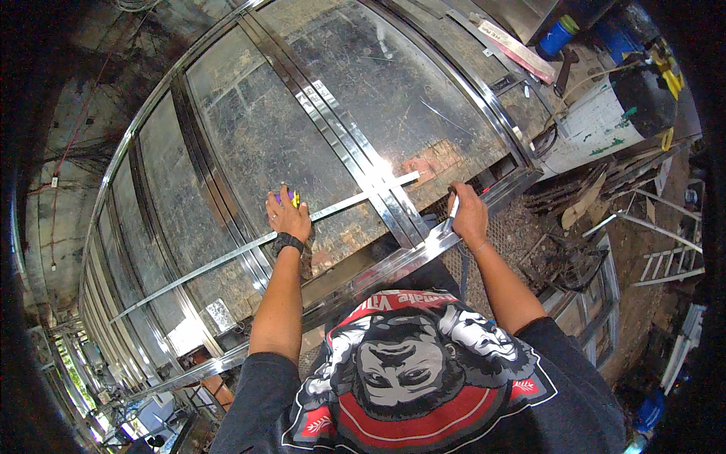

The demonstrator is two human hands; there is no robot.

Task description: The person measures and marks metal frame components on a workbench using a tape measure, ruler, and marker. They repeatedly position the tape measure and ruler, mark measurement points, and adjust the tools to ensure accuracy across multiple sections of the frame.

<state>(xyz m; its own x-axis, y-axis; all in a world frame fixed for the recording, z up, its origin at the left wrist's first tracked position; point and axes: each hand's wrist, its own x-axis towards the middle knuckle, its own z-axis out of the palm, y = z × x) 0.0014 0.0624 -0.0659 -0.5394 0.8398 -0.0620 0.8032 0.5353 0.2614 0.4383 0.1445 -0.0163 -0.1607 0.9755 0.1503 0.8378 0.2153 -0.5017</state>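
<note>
A large shiny metal frame (355, 151) with glass-like panels lies flat in front of me. My left hand (287, 216), with a black wristband, presses a small purple and yellow object (290, 197) onto a panel beside a long thin metal strip (227, 257) that lies slantwise across the frame. My right hand (469, 216) rests on the frame's near edge rail (393, 265) and grips a slim white and dark marker-like tool (451, 210), its tip pointing down at the rail.
A blue cup (557, 35), a hammer-like tool (563, 72) and a flat box (514, 47) lie beyond the frame at top right. A white bucket-like container (597, 121) and scrap metal pieces (665, 257) stand on the dirt at right. More frames stretch away at lower left.
</note>
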